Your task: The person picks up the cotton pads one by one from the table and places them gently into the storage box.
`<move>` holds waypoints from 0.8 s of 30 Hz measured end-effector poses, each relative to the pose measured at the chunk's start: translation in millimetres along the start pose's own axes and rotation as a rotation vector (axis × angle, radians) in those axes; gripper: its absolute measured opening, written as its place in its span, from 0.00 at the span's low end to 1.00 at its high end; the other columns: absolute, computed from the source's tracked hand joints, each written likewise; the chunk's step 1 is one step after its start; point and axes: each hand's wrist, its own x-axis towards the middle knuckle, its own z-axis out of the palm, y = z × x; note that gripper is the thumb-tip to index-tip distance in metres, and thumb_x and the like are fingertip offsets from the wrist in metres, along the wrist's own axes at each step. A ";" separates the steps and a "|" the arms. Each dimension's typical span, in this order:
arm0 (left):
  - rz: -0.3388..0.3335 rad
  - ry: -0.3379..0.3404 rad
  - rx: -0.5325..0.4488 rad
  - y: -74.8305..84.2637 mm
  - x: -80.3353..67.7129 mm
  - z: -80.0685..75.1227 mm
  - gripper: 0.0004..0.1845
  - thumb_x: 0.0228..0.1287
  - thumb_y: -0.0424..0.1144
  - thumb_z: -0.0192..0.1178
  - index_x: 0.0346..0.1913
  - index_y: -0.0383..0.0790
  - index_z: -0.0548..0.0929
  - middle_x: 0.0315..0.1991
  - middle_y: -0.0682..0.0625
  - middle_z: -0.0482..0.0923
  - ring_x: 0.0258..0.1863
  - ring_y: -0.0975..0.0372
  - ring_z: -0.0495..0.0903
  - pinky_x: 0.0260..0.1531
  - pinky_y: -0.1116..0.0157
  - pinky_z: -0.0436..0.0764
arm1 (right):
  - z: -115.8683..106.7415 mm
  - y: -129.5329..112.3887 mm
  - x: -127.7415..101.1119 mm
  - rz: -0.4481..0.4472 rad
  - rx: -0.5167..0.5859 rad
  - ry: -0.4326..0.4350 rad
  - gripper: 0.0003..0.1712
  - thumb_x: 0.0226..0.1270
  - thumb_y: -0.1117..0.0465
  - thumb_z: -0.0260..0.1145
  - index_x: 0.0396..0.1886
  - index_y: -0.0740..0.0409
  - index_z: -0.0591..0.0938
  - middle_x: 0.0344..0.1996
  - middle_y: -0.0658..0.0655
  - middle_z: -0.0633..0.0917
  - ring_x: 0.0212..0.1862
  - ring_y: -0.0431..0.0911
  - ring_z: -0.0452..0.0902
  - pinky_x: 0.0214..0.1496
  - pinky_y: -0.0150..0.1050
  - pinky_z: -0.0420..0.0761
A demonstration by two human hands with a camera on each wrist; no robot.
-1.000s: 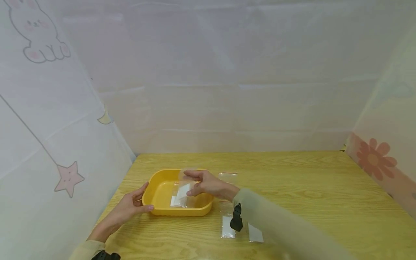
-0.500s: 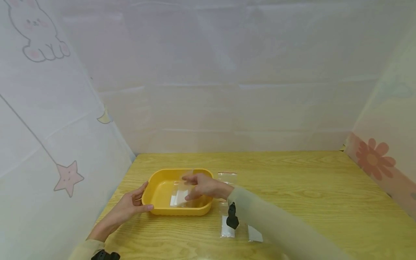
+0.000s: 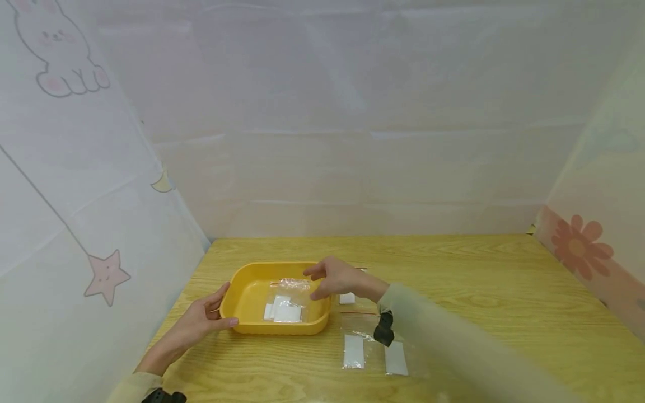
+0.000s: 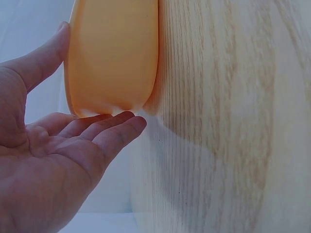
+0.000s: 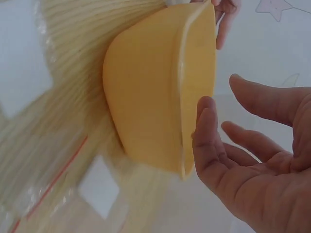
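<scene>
A yellow plastic basin (image 3: pixel 279 329) stands on the wooden table. My left hand (image 3: pixel 194 322) holds it at the left end; in the left wrist view the thumb is at the rim and the fingertips (image 4: pixel 138 122) touch the outer wall. Inside the basin lie several clear zip bags (image 3: pixel 288 313) with white pieces in them, overlapping towards the front. Over the basin's right end hovers my right hand (image 3: pixel 337 278), thumb and fingers apart and nothing between them. The right wrist view shows that hand (image 5: pixel 262 160) beside the rim, its fingers loosely bent.
Right of the basin, more zip bags lie on the table: a front one (image 3: pixel 354 351), another (image 3: pixel 396 358) beside it, and one farther back (image 3: pixel 346 298), partly hidden by my right arm. White cloth walls (image 3: pixel 353 168) enclose the table's back and sides.
My right hand has let go of a zip bag, which now lies on the others in the basin, and has moved up and right. The left hand has stayed put.
</scene>
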 end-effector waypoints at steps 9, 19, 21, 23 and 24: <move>-0.009 0.014 0.000 -2.2 -0.4 -1.4 0.52 0.72 0.34 0.70 0.85 0.31 0.44 0.82 0.31 0.44 0.75 0.35 0.63 0.58 0.61 0.83 | -45.6 34.7 -58.4 -0.178 -0.159 0.046 0.31 0.65 0.63 0.79 0.66 0.68 0.83 0.51 0.61 0.89 0.35 0.44 0.82 0.37 0.36 0.83; -0.015 0.015 0.003 -2.3 -1.3 -4.0 0.52 0.71 0.34 0.71 0.85 0.31 0.45 0.83 0.32 0.43 0.75 0.36 0.62 0.59 0.61 0.82 | -29.9 101.2 -150.8 -0.122 -0.329 0.102 0.45 0.54 0.50 0.87 0.69 0.64 0.82 0.59 0.62 0.79 0.41 0.47 0.72 0.37 0.36 0.76; -0.017 0.019 0.008 -2.0 -1.6 -4.8 0.52 0.71 0.34 0.71 0.85 0.31 0.45 0.83 0.31 0.43 0.75 0.36 0.63 0.58 0.61 0.82 | -24.8 109.6 -163.6 -0.120 -0.353 0.132 0.46 0.53 0.48 0.86 0.69 0.63 0.81 0.60 0.63 0.76 0.49 0.52 0.72 0.43 0.39 0.78; -0.019 0.018 0.010 -2.0 -1.9 -5.6 0.53 0.71 0.34 0.71 0.85 0.31 0.45 0.83 0.31 0.44 0.75 0.35 0.63 0.58 0.61 0.82 | -21.4 116.0 -173.1 -0.115 -0.379 0.157 0.45 0.53 0.47 0.86 0.69 0.62 0.82 0.60 0.62 0.75 0.53 0.54 0.71 0.45 0.40 0.80; -0.020 0.018 0.012 -1.9 -2.0 -6.0 0.53 0.71 0.34 0.71 0.85 0.31 0.45 0.82 0.31 0.44 0.75 0.35 0.63 0.58 0.61 0.82 | -20.0 118.9 -176.0 -0.123 -0.400 0.166 0.44 0.53 0.47 0.86 0.68 0.61 0.83 0.59 0.60 0.75 0.54 0.54 0.71 0.46 0.40 0.80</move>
